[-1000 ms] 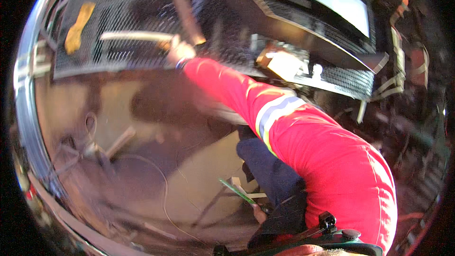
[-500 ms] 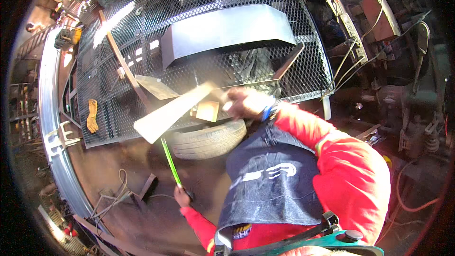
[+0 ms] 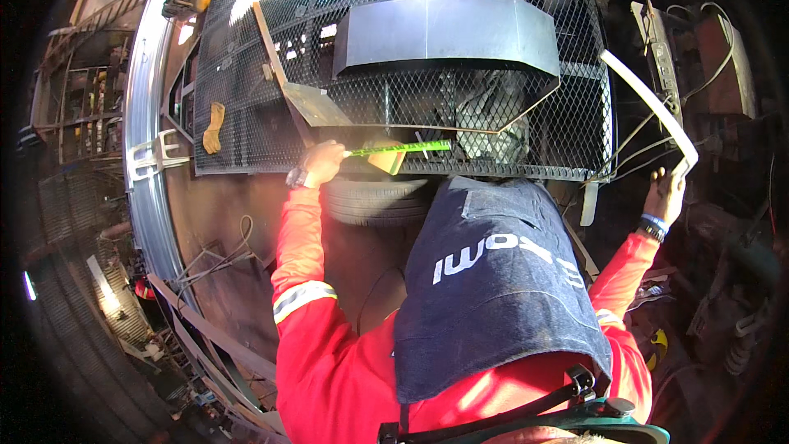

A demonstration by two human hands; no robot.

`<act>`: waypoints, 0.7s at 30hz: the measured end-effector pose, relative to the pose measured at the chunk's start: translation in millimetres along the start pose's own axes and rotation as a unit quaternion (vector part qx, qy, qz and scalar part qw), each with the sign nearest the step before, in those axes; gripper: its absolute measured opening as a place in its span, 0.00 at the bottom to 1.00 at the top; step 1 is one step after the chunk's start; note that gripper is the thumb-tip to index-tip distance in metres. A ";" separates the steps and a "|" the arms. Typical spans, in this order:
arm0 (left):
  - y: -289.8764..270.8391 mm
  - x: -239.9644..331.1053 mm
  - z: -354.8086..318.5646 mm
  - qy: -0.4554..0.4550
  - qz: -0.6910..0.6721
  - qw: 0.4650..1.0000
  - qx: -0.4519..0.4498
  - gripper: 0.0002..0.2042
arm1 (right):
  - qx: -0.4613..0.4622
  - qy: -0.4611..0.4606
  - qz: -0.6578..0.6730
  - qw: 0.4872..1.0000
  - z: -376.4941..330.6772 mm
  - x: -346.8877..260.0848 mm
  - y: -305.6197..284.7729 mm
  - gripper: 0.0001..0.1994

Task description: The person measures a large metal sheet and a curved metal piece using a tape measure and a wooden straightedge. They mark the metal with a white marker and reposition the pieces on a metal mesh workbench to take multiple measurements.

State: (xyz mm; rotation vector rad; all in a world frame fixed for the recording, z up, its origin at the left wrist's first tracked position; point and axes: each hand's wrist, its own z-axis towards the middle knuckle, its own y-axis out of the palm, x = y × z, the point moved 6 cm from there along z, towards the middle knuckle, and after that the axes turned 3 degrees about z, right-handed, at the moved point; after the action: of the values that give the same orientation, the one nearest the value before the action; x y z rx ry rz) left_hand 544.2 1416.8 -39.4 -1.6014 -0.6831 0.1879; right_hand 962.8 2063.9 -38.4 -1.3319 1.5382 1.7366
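Observation:
My left hand (image 3: 323, 163) is closed on a tape measure whose bright green blade (image 3: 411, 148) sticks out to the right along the near edge of the metal mesh panel (image 3: 246, 144). A small yellowish block (image 3: 385, 158) lies partly behind that blade. Out at the right, my right hand (image 3: 664, 196) grips the lower end of a pale bent strip (image 3: 653, 99), which rises up and leftward past the panel's right corner. On the mesh rests a bent grey sheet-metal piece (image 3: 444, 33), with a thin dark metal edging and a flat angled plate (image 3: 316, 104) nearer me.
A tyre (image 3: 374, 201) lies under the panel's near edge. A yellow work glove (image 3: 214, 128) is on the mesh at the left, beside long metal rails (image 3: 148, 173). A power strip (image 3: 662, 57) with loose cables hangs at the right. Scrap strips (image 3: 222, 337) lie lower left.
My left hand has come up from low left to the panel's near edge, swinging the tape blade to point right. My right hand has carried the pale strip from the middle to the far right.

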 end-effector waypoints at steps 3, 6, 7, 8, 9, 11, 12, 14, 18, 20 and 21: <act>36.8 -16.7 4.0 0.061 0.027 0.996 -0.056 0.09 | 0.084 -0.002 -0.085 0.993 -36.4 16.8 -15.1 0.21; 61.5 -21.1 40.7 0.107 0.031 0.990 -0.082 0.10 | 0.043 -0.085 -0.253 0.963 -34.2 -14.5 -24.7 0.15; 72.8 -24.7 48.8 0.111 0.075 0.984 -0.118 0.11 | 0.047 -0.127 -0.287 0.948 -33.4 -23.5 -24.6 0.13; 86.5 -40.7 48.2 0.099 0.083 0.979 -0.161 0.11 | 0.065 -0.116 -0.308 0.942 -38.4 -26.5 -11.2 0.13; 79.2 -31.7 60.2 0.072 0.049 0.986 -0.139 0.12 | 0.089 -0.114 -0.338 0.930 -45.0 -41.3 -0.6 0.13; 83.2 -39.8 70.2 0.019 -0.007 0.995 -0.102 0.13 | 0.135 -0.152 -0.302 0.931 -53.2 -53.8 9.5 0.14; 81.5 -43.6 71.5 0.006 -0.026 0.996 -0.083 0.13 | 0.138 -0.164 -0.314 0.925 -52.9 -54.2 9.9 0.13; 73.6 -54.0 70.2 -0.023 -0.060 0.997 -0.049 0.14 | 0.110 -0.234 -0.436 0.862 -58.0 -50.9 24.4 0.12; 67.6 -53.1 73.3 -0.098 -0.208 0.966 -0.118 0.13 | 0.034 -0.316 -0.420 0.850 -63.1 -44.2 64.8 0.08; 71.3 -54.3 63.6 -0.052 -0.282 0.951 -0.118 0.13 | 0.063 -0.267 -0.204 0.940 -51.8 -15.9 62.2 0.08; 74.3 -54.9 60.8 -0.015 -0.308 0.944 -0.115 0.13 | 0.049 -0.294 -0.199 0.934 -55.6 -10.8 81.1 0.09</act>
State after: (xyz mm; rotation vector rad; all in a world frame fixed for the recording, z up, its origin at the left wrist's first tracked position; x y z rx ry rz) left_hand 492.9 1439.6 -134.7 -1.5270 -1.2290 -0.3402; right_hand 919.3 1993.2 15.4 -0.8748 0.9293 1.5720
